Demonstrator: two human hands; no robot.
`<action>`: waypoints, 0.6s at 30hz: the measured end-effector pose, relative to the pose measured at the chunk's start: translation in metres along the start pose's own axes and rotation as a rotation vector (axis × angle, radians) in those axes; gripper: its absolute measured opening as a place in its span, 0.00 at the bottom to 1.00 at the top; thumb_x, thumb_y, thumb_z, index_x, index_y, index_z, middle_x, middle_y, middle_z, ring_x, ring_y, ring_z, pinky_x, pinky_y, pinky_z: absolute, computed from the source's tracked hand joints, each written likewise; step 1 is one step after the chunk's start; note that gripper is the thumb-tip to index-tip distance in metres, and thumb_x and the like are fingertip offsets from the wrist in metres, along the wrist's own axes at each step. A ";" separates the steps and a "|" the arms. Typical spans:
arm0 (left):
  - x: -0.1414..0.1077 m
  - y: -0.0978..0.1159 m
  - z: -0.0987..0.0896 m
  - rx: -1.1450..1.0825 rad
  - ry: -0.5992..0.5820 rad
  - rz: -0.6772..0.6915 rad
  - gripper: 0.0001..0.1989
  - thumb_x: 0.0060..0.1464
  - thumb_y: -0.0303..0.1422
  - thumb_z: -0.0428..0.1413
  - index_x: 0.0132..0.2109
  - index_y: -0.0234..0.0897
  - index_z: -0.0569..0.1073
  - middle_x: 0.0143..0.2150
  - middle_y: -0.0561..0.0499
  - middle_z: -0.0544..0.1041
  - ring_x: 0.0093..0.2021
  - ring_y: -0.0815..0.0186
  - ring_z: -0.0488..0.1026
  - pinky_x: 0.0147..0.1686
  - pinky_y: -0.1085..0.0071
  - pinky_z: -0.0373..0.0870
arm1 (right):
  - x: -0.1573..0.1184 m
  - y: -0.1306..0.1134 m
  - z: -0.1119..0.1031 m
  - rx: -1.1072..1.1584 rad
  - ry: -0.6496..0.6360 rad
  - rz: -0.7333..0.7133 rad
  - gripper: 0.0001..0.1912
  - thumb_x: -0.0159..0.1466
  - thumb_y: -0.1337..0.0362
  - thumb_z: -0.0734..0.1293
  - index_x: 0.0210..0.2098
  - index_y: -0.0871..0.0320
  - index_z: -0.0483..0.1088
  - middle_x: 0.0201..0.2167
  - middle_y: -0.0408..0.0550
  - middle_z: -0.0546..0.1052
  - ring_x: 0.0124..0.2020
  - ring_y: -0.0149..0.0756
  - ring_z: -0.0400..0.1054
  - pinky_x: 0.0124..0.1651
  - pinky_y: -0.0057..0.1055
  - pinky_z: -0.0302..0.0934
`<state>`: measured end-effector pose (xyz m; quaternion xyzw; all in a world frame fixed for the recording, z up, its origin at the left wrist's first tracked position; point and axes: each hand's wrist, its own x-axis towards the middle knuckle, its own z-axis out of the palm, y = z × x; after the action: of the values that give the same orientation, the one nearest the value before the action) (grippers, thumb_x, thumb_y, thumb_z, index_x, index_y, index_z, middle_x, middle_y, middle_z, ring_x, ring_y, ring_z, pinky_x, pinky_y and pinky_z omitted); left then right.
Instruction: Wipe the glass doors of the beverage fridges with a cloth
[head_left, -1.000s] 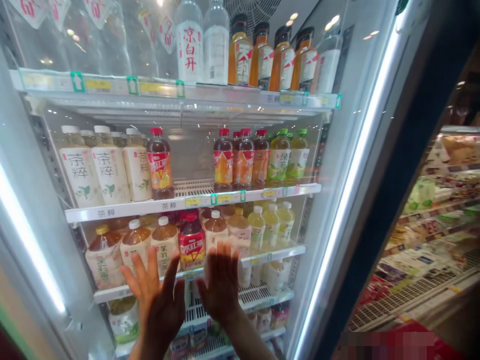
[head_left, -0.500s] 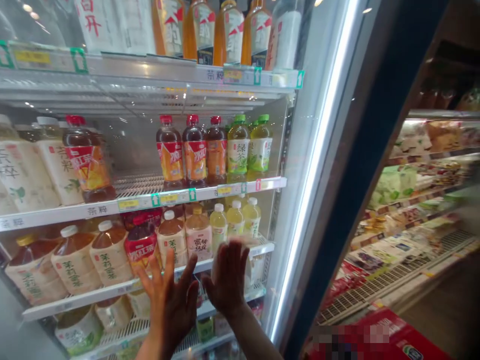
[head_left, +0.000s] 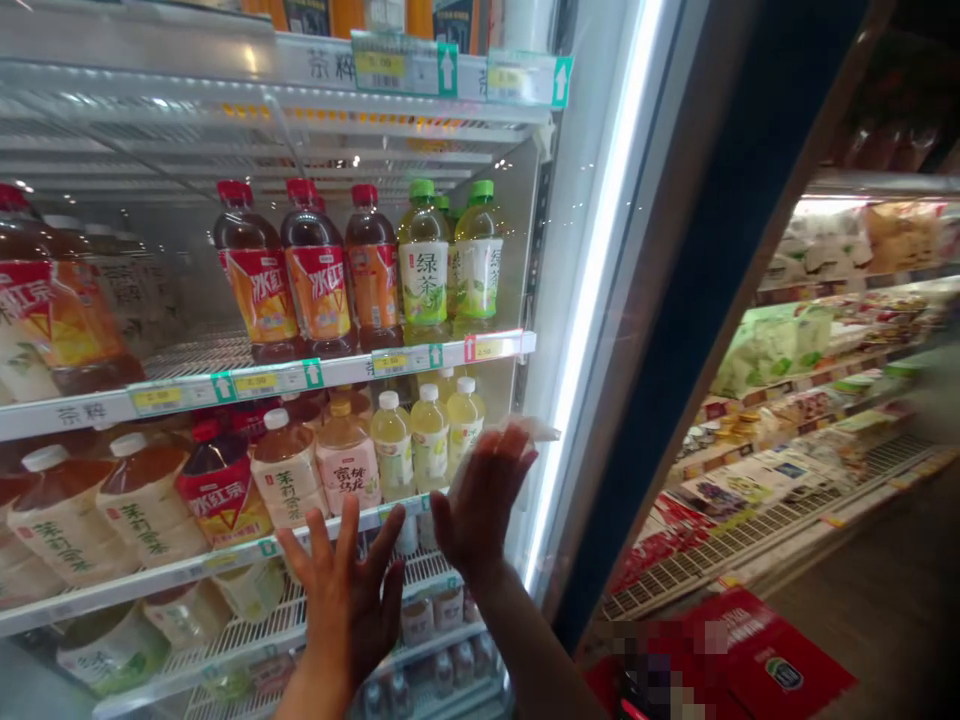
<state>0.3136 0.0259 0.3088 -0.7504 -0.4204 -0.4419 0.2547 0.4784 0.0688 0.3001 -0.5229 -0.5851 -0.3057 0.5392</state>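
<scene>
My left hand is raised before the cooler's glass front with its fingers spread and nothing in them. To its right, my right hand is held up flat, its fingers close together over a thin, pale cloth. Only the edges of the cloth show past the fingers. Behind the glass, near my right hand, stand small yellow drink bottles with white caps. A pink-labelled bottle and a cream-labelled bottle stand beyond my left hand.
Red-capped tea bottles and green tea bottles line the shelf above. A bright light strip runs beside the dark cooler frame. At right are shelves of packaged food and a red box.
The view has moved closer and shifted right, so the bottles appear further left. My right hand and the cloth have moved up and right, while my left hand stays spread and lower.
</scene>
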 end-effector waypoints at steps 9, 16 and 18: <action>-0.017 -0.032 -0.015 0.056 0.009 -0.042 0.43 0.62 0.29 0.57 0.75 0.58 0.44 0.80 0.53 0.30 0.78 0.49 0.21 0.70 0.34 0.19 | -0.026 -0.011 0.004 0.033 -0.016 0.032 0.42 0.75 0.49 0.47 0.75 0.71 0.26 0.77 0.64 0.26 0.77 0.63 0.22 0.70 0.76 0.33; -0.032 -0.081 -0.045 0.101 0.053 -0.067 0.45 0.61 0.29 0.58 0.75 0.58 0.43 0.79 0.53 0.27 0.78 0.49 0.20 0.70 0.32 0.20 | -0.048 -0.067 0.017 0.011 -0.074 -0.052 0.41 0.75 0.53 0.50 0.75 0.74 0.27 0.76 0.68 0.26 0.77 0.61 0.21 0.70 0.75 0.37; -0.038 -0.098 -0.055 0.119 0.065 -0.074 0.45 0.61 0.29 0.58 0.75 0.59 0.43 0.79 0.52 0.27 0.77 0.48 0.20 0.69 0.31 0.20 | -0.048 -0.088 0.020 0.013 -0.094 -0.060 0.42 0.75 0.51 0.50 0.74 0.75 0.27 0.76 0.68 0.26 0.77 0.61 0.20 0.71 0.74 0.37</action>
<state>0.1956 0.0197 0.3033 -0.7033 -0.4648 -0.4493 0.2959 0.3829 0.0505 0.2676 -0.5153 -0.6272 -0.2932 0.5051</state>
